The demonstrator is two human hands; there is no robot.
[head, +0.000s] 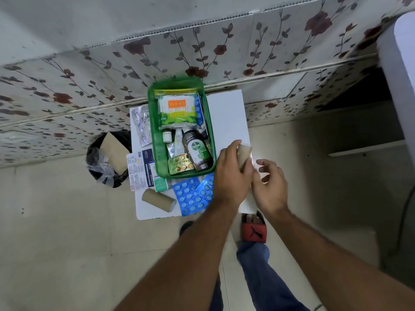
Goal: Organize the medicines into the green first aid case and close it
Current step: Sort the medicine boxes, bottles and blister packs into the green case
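Gripping a beige roll [243,153], the left hand [231,176] hovers right of the open green case [152,140] on the table [226,113]; the right hand [269,187] touches its wrapper, fingers loosely curled.

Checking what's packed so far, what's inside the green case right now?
Inside the green first aid case: a cotton swab pack, Dettol bottle, small white bottle, a tube, orange blister strip. Anything underneath them is hidden.

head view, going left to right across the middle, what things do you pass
Black bin → silver blister strip → green case → Dettol bottle → left hand holding a beige roll → right hand
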